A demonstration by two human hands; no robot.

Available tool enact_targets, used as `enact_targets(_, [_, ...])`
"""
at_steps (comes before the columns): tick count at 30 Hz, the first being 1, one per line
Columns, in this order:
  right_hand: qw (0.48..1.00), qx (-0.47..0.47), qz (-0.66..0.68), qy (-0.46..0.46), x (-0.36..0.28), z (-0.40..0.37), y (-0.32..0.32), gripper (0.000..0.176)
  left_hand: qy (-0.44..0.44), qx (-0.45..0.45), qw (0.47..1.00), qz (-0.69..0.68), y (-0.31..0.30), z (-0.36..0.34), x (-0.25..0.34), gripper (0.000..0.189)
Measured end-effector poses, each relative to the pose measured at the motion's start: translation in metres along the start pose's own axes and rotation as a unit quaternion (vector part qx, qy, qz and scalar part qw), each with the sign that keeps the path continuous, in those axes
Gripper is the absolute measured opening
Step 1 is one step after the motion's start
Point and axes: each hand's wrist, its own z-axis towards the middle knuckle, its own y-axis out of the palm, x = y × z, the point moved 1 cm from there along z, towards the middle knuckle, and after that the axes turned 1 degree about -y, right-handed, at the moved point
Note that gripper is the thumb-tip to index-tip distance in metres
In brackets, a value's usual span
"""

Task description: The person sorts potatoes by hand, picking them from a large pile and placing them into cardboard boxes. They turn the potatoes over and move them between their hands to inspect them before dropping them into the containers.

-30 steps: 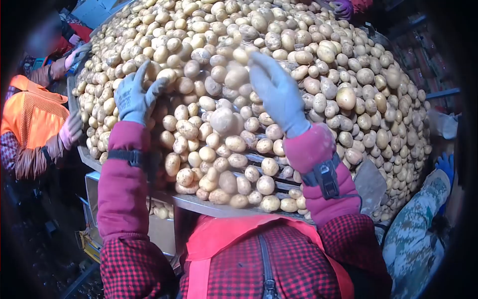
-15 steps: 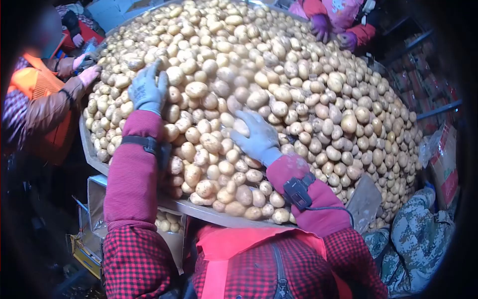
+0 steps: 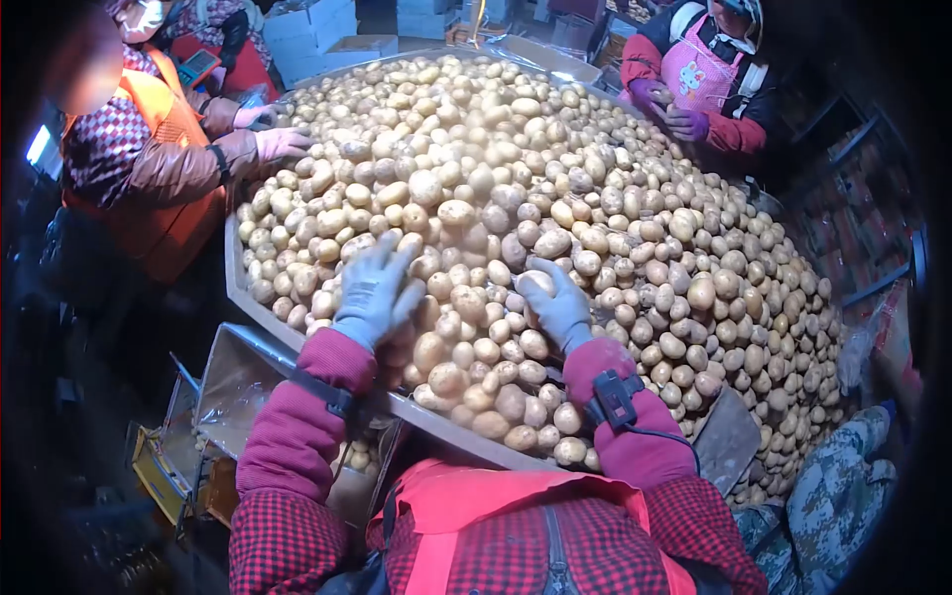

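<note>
A large heap of pale yellow potatoes, some with brown soil on them, fills a wide rimmed table in front of me. My left hand, in a grey-blue glove, lies on the near left part of the heap with its fingers spread. To its right, my right hand, gloved alike, curls its thumb and fingers around a single potato at the surface of the heap. Other potatoes lie around and between both hands.
The table's rim runs just before my body. Below it at left stand an open carton and a yellow-edged crate. One co-worker's hand touches the heap at left; another co-worker's hands are together at far right.
The view has tipped upward and shifted left, showing more of the co-workers. My left hand has drawn back over the potatoes toward me. My right hand stays around its potato.
</note>
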Motion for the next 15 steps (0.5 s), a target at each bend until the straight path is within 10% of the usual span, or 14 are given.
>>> enact_targets(4, [0.978, 0.055, 0.178, -0.094, -0.001, -0.002, -0.005, 0.041, 0.003, 0.034, 0.997, 0.074, -0.008, -0.014, 0.028, 0.065])
enact_targets(10, [0.881, -0.083, 0.464, 0.028, -0.046, -0.049, -0.021, 0.051, 0.018, 0.076, 0.997, -0.008, -0.023, 0.043, 0.022, 0.061])
enact_targets(15, [0.919, -0.098, 0.38, 0.049, -0.032, -0.06, -0.018, 0.052, -0.077, 0.004, 0.996, -0.036, -0.001, 0.13, 0.021, 0.056])
